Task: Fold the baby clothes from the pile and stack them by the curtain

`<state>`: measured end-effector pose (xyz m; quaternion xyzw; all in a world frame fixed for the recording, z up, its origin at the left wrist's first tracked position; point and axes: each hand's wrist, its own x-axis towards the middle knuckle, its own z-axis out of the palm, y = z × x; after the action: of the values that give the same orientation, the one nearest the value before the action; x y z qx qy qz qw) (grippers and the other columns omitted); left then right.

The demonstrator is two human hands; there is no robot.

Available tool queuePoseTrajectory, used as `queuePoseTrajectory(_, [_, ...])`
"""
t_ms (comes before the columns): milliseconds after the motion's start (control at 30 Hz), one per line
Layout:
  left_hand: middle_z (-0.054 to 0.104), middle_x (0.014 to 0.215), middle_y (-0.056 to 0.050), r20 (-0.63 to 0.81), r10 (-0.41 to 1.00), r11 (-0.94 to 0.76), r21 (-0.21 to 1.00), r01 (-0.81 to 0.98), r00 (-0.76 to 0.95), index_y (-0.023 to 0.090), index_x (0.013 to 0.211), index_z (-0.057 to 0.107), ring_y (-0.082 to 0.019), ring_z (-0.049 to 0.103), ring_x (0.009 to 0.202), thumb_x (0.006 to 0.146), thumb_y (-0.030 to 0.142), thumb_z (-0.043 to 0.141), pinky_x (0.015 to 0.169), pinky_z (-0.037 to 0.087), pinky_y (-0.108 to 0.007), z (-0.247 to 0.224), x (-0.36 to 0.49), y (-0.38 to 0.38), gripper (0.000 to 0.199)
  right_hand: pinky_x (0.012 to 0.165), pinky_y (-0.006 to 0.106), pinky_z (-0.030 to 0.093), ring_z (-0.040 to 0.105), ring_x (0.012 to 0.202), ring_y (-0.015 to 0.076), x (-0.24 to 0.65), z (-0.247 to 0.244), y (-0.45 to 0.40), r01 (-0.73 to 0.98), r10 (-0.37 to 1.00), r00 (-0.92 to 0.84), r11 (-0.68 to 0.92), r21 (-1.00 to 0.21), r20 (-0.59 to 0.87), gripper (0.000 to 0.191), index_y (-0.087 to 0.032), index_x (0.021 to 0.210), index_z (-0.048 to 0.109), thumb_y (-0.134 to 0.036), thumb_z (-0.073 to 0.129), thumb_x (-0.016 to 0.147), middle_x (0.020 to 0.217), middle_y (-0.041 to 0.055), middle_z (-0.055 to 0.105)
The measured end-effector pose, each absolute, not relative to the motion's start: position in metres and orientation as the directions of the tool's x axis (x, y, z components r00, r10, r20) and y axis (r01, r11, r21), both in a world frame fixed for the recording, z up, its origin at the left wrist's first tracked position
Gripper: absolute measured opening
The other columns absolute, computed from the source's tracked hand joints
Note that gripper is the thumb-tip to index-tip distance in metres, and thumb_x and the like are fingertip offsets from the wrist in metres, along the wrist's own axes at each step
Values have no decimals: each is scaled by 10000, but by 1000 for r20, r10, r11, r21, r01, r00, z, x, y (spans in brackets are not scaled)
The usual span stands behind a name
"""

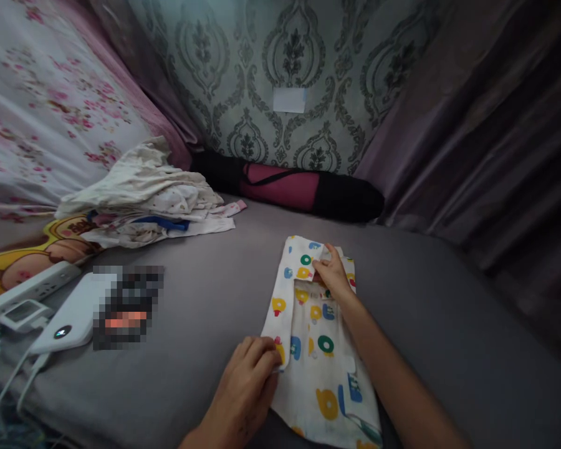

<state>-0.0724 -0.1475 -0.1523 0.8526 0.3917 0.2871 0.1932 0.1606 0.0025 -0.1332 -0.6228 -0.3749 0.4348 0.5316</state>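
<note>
A white cloth garment [327,374] with yellow, green and blue prints lies partly folded on the grey sheet, its long side toward me. My left hand [252,374] is at its lower left edge, fingers bent and closed on the border of the folded strip. Near the far end, my right hand [331,271] pinches the top flap of the same garment between thumb and fingers. Under the flap, the inside of the cloth shows. Part of the right edge is hidden behind my right forearm.
Rumpled clothes [154,187] lie at the back left, beside a yellow cartoon pillow [23,268]. A power strip [37,287] and white power bank [75,318] with cables are at left. A black and maroon bag [285,187] lies along the patterned wall.
</note>
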Motion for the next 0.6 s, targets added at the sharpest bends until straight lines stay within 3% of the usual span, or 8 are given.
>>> queuePoseTrajectory(100, [627,1011,-75,329,763,-637,526,563,556,226,964,577,-200,570,884,868,117,436,764,483,-336,-155,-71,-148,202,503,250,540,627,532,137,167,-139,-1,63,930,325,-201,-978,-170,725,-224,1417,303,-173,538,732,705,-39,631])
queuePoseTrajectory(200, [643,950,-68,333,755,-649,496,576,565,227,987,581,-201,575,842,894,149,434,729,464,-333,-157,-71,-148,190,521,266,545,620,545,135,174,-148,0,113,933,314,-221,-969,-176,454,-187,1188,565,-194,534,735,713,-15,637])
queuePoseTrajectory(267, [646,914,-61,325,758,-647,484,590,565,225,989,582,-200,574,818,908,162,431,706,450,-329,-157,-72,-148,183,556,277,542,617,569,141,179,-153,0,233,933,340,-205,-951,-118,329,-169,1047,642,-222,524,745,722,4,652])
queuePoseTrajectory(433, [644,883,-57,299,761,-643,465,608,576,225,983,593,-196,565,796,923,176,412,695,431,-328,-153,-75,-147,197,768,302,497,642,756,181,185,-153,-9,698,941,309,-127,-705,136,310,-165,1001,689,-261,492,782,798,41,699])
queuePoseTrajectory(600, [641,862,-63,287,760,-642,471,604,584,222,943,614,-190,563,783,921,194,409,683,436,-320,-150,-74,-147,209,810,289,456,635,844,188,183,-147,-17,831,956,233,-100,-548,179,343,-167,1072,661,-300,449,838,932,67,702])
